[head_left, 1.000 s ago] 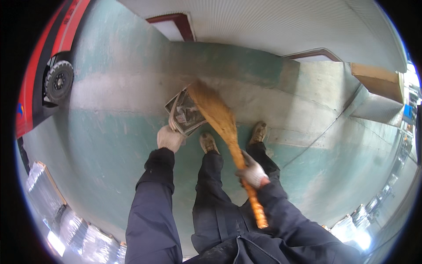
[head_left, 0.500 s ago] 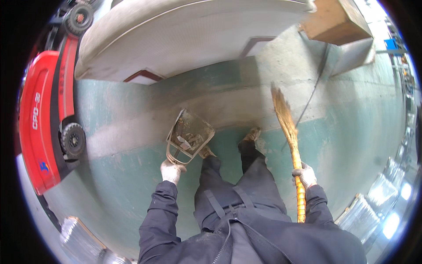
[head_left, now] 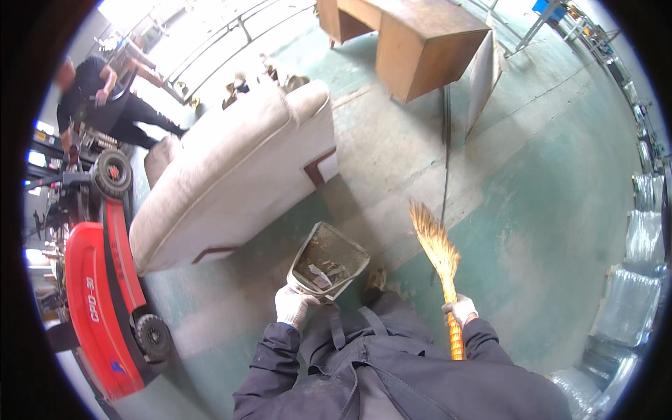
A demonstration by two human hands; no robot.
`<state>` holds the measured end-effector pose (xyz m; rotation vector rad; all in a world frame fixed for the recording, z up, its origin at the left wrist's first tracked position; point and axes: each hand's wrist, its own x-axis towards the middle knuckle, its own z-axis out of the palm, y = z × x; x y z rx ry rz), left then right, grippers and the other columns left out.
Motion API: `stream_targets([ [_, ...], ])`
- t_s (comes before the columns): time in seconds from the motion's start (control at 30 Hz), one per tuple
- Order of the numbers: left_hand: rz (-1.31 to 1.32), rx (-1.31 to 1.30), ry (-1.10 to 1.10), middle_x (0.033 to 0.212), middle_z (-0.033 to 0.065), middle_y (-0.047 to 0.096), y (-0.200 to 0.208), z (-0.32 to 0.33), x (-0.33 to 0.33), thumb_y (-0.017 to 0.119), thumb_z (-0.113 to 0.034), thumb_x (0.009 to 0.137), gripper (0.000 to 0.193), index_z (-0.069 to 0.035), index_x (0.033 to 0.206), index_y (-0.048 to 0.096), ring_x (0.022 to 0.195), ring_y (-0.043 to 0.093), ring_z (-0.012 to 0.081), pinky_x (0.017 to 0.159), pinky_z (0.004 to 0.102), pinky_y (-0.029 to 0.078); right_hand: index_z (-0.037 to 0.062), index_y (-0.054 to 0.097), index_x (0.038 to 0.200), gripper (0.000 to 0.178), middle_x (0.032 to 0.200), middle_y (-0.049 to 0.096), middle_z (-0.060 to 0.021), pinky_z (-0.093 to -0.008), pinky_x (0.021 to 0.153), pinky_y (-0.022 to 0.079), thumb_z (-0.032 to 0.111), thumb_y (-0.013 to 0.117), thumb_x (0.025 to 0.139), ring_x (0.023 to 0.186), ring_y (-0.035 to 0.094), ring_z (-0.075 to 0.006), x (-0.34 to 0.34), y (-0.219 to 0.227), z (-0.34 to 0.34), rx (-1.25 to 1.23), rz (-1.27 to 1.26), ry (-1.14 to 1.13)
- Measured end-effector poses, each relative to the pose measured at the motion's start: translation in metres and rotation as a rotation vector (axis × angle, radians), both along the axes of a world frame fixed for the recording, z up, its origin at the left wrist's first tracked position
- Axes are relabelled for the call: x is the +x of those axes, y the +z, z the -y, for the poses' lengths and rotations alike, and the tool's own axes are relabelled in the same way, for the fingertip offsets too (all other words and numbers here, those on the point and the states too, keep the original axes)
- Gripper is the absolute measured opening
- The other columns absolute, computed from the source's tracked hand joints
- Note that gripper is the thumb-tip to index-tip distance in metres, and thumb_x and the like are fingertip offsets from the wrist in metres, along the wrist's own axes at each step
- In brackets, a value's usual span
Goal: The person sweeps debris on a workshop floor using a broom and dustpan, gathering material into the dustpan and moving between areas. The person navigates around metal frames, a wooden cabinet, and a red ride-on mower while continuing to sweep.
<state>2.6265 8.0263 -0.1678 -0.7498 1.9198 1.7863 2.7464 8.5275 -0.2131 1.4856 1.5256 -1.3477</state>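
My left hand (head_left: 295, 306), in a pale work glove, grips the rim or handle of a worn dustpan (head_left: 341, 243). Scraps of paper and dirt (head_left: 322, 275) lie inside the pan. My gloved right hand (head_left: 460, 309) is wrapped round the orange banded handle of a straw broom (head_left: 437, 252). The bristles fan out forward, away from me, over the floor. Broom and dustpan are apart, one on each side of my body.
A pale sofa (head_left: 238, 189) stands ahead on the left, beside a red forklift (head_left: 105, 308). Further ahead is a wooden desk (head_left: 427, 52). A black cable (head_left: 446, 154) runs along the floor. Wrapped stacks (head_left: 630, 304) line the right. Another person (head_left: 105, 101) stands far left.
My view has lifted and turned to the right, bringing the desk and the other person into sight. Both hands keep their hold, and the dustpan now sits closer to my body.
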Motion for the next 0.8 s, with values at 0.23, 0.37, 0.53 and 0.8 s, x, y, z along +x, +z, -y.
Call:
stream_targets([
  [0.23,-0.222,0.098,-0.298,0.112,0.0077,0.086,0.092,-0.100,-0.142,0.079,0.010,0.078,0.041,0.003,0.118,0.083,0.099,0.079,0.0190,0.090,0.0324,0.063,-0.0023,0.068,0.117,0.024,0.082,0.067,-0.0128,-0.0450,0.053,0.061,-0.001,0.076,0.095,0.060,0.068,-0.0271,0.014,-0.034,-0.061,-0.117,-0.170,-0.339],
  [0.37,-0.137,0.240,-0.432,0.116,0.0105,0.087,0.095,-0.156,-0.230,0.082,0.010,0.076,0.043,0.006,0.120,0.083,0.102,0.079,0.0190,0.095,0.0342,0.062,-0.0027,0.068,0.109,0.015,0.082,0.067,-0.0144,-0.0484,0.056,0.062,0.000,0.076,0.096,0.061,0.068,-0.0302,0.028,-0.036,-0.066,-0.082,-0.217,-0.518],
  [0.53,-0.247,0.059,-0.744,0.103,0.0098,0.088,0.067,-0.243,-0.317,0.088,-0.004,0.074,0.039,0.003,0.112,0.086,0.094,0.081,0.0188,0.088,0.0347,0.064,-0.0060,0.069,0.114,0.021,0.085,0.071,-0.0166,-0.0480,0.058,0.063,0.005,0.077,0.098,0.063,0.071,-0.0323,0.060,-0.043,-0.055,0.017,-0.132,-0.728],
  [0.8,-0.292,-0.060,-1.090,0.095,0.0127,0.087,0.033,-0.432,-0.424,0.095,-0.020,0.071,0.036,0.000,0.101,0.087,0.086,0.083,0.0235,0.083,0.0365,0.063,-0.0003,0.077,0.139,0.037,0.122,0.085,-0.0177,-0.0411,0.096,0.064,0.006,0.051,0.114,0.103,0.083,-0.0308,0.125,-0.168,-0.073,0.246,-0.081,0.295],
])
